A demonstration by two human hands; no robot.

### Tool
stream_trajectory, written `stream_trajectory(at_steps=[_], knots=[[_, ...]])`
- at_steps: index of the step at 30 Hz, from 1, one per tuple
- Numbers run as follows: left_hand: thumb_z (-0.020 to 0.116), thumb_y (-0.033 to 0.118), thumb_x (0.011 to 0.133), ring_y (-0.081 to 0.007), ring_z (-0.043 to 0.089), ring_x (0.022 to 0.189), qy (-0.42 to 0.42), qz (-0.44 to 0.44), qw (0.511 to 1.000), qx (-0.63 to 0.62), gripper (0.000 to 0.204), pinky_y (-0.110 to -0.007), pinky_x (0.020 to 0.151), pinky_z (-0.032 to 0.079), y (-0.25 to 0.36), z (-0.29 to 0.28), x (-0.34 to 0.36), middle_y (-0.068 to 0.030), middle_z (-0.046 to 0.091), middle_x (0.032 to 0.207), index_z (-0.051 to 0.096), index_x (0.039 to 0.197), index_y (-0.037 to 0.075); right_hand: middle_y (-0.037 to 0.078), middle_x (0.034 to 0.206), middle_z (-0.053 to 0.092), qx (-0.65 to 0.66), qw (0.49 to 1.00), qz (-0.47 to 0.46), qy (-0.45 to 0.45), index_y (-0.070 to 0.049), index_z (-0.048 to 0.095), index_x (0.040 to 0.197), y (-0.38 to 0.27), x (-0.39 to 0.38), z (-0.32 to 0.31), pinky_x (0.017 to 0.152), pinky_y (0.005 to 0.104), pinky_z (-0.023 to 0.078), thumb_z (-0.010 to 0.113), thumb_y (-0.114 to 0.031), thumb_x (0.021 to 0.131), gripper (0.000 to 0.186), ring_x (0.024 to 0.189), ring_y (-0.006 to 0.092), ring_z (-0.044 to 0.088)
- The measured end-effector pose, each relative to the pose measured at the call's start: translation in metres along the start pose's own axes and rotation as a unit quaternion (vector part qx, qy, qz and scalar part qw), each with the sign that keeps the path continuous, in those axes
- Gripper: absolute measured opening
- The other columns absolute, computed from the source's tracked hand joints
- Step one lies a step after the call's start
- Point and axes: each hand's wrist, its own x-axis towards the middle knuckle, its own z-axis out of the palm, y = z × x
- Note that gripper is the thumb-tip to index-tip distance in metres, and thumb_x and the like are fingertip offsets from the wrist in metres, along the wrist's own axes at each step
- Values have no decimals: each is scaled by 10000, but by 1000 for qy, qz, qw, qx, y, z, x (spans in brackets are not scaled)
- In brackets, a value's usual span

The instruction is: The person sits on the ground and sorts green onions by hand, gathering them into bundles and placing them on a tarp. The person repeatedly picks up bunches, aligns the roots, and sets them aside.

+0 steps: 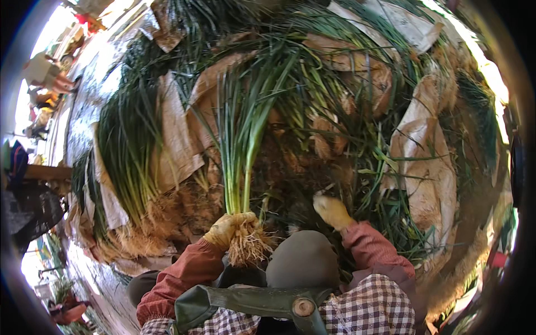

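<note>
Holding rooted green stalks (240, 134) in the gloved left hand (225, 228).

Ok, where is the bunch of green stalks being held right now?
In the head view, the held bunch is left of centre, gripped near its roots by the gloved left hand, just right of a tan sheet.

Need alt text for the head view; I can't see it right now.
A gloved left hand holds a bunch of long green onions upright near its shaggy roots. The gloved right hand, blurred, is apart from it. More onions and pale sacking surround them.
</note>
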Motion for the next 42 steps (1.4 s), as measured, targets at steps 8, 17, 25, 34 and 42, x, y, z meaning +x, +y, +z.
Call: stream_trajectory(at_steps=[8,17,25,34,42], knots=[[606,177,832,-86,526,600,-9,88,976,199,292,-212,496,405,66,63,-46,-72,660,915,622,1060,-5,137,852,645,-243,956,93,137,-61,622,980,-63,152,-123,645,376,502,566,-203,871,188,766,279,629],[545,152,862,-242,637,997,-58,207,974,67,527,-240,637,545,69,17,-11,-200,543,1275,440,1331,-62,150,783,654,420,873,-23,245,14,561,1056,-138,82,-103,589,368,526,594,-282,896,337,663,249,649],[609,102,820,-212,599,552,102,90,990,-30,103,-296,521,523,24,9,59,-80,638,726,624,878,19,146,831,640,327,928,-174,-51,-14,632,962,-147,66,17,724,360,478,603,-286,917,277,778,203,588],[572,142,861,-238,640,712,6,55,998,0,215,-330,649,539,28,11,56,-122,659,834,605,995,-23,85,901,671,432,891,-91,-101,-39,674,1027,-148,99,16,714,307,517,569,-242,927,250,764,133,611],[609,83,826,-256,623,777,-82,80,989,-92,172,-383,730,546,48,25,11,-112,596,879,566,959,-17,202,1065,613,-247,826,-50,505,20,385,1336,-109,135,-120,903,472,470,648,-407,849,699,952,326,607]])
